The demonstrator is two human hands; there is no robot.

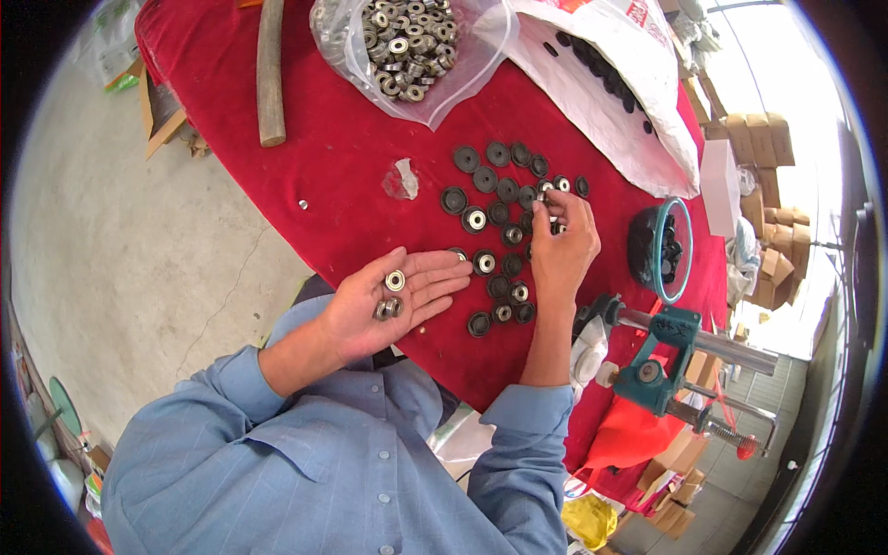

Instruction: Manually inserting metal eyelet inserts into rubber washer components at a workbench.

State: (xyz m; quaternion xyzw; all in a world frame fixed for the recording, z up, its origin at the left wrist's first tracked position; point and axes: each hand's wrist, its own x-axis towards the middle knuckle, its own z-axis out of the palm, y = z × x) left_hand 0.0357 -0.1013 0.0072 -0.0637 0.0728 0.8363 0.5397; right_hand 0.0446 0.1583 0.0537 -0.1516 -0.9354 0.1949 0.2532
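My left hand [393, 301] is palm up with its fingers stretched out, holding three small metal ball bearings [395, 280] on the palm. Its fingertips lie beside the cluster of black round caps [465, 159] on the red cloth. Several caps carry a silver bearing [486, 264]; others show only their dark faces. Over the cluster's right side, my right hand [564, 236] pinches a ball bearing [545, 187] between thumb and fingertips, above a cap. The fingers partly cover that bearing, and the hand hides some caps below.
A clear plastic bag [472, 79] full of bearings stands at the back, beside a wooden stick [270, 83]. Black pieces spill from a white sack [592, 120]. To the right are a blue-rimmed bowl [668, 211] of black pieces and a green metal clamp device [668, 356].
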